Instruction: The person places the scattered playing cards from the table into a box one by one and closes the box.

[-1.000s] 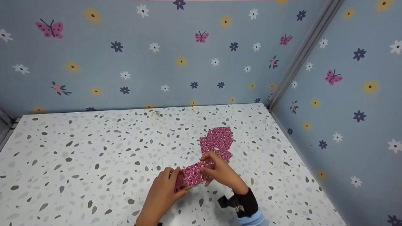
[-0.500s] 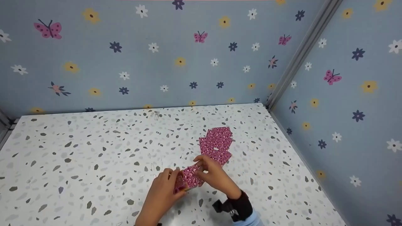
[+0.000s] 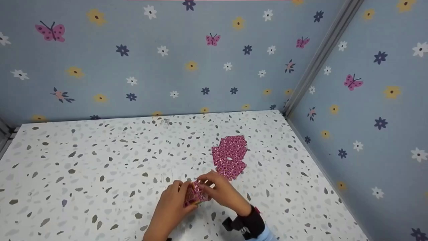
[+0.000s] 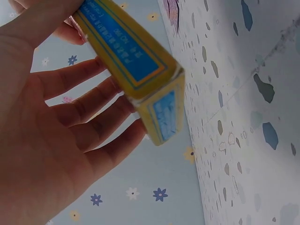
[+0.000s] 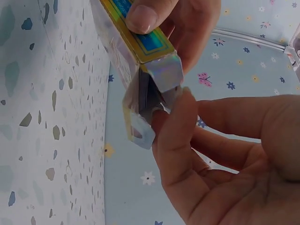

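My left hand (image 3: 172, 202) holds a small card box (image 3: 190, 197) just above the table, pink-patterned with yellow edges. In the left wrist view the box (image 4: 133, 54) shows blue printed panels, held between the thumb and fingertips. My right hand (image 3: 225, 194) is at the box's right end. The right wrist view shows that end standing open with flaps (image 5: 140, 133) folded out; my right fingers (image 5: 180, 124) curl at the mouth and pinch a flap there. A bright pink patterned part shows under the right fingers; how much lies inside the box is hidden.
Several pink patterned cards (image 3: 230, 152) lie overlapping, flat on the white speckled table (image 3: 110, 160), just beyond my right hand. Blue flowered panels (image 3: 150, 67) rise at the back and on the right. A black wrist strap (image 3: 252, 222) is on the right wrist.
My right hand has moved left to the box, and the pink patterned stretch between the hands has shortened. The left hand stays in place with the box. The cards on the table have not moved.
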Available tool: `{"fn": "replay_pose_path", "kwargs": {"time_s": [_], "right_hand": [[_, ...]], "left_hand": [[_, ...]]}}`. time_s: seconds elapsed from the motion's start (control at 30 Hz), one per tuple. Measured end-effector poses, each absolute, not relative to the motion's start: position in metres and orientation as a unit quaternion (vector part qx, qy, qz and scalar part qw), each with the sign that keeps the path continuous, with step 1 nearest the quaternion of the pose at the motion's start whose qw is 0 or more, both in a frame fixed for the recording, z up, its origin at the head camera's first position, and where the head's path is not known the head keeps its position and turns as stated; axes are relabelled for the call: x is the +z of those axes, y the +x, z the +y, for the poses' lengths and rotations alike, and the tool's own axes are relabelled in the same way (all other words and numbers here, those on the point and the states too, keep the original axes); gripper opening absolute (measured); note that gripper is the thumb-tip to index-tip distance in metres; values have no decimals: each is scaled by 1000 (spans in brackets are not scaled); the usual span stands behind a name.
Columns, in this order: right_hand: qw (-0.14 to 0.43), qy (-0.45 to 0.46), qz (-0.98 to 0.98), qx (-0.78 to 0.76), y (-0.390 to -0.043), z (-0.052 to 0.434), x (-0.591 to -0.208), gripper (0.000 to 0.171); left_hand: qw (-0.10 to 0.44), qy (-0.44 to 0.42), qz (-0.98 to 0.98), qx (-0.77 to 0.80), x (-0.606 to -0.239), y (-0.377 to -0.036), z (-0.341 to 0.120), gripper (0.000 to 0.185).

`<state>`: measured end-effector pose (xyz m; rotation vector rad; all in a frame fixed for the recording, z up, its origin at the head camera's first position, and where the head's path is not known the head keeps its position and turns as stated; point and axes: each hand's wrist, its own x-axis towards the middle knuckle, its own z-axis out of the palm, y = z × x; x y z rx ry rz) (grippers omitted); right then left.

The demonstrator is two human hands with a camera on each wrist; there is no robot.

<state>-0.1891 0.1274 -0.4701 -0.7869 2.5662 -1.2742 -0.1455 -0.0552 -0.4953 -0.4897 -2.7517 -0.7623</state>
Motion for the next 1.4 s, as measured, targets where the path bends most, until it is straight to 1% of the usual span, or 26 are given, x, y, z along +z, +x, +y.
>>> {"fn": "replay_pose_path", "kwargs": {"time_s": [0.2, 0.3, 0.47, 0.6, 0.73, 0.83, 1.0, 1.17, 1.4], "right_hand": [[112, -256, 863, -420, -187, 123, -469, 33], [112, -256, 865, -417, -187, 123, -470, 34], [59, -269, 876, -395, -198, 131, -472, 29], [37, -256, 885, -386, -222, 142, -477, 26], [57, -227, 899, -369, -250, 153, -486, 29], [83, -205, 914, -340, -271, 157, -492, 36], [111, -182, 935, -283, -299, 163, -501, 45], [138, -165, 949, -231, -317, 169, -506, 61], [145, -172, 965, -133, -335, 170, -511, 72]], "left_hand": [[120, -163, -944, -260, -495, -145, -56, 65], [114, -162, -945, -261, -495, -145, -56, 64], [107, -160, -945, -265, -496, -146, -56, 66], [109, -156, -945, -266, -495, -146, -57, 67], [101, -155, -945, -269, -494, -145, -57, 66], [94, -150, -946, -270, -494, -144, -57, 65], [92, -145, -947, -271, -494, -144, -59, 66], [86, -142, -946, -280, -494, -143, -59, 67], [96, -143, -945, -279, -495, -143, -60, 66]]}}
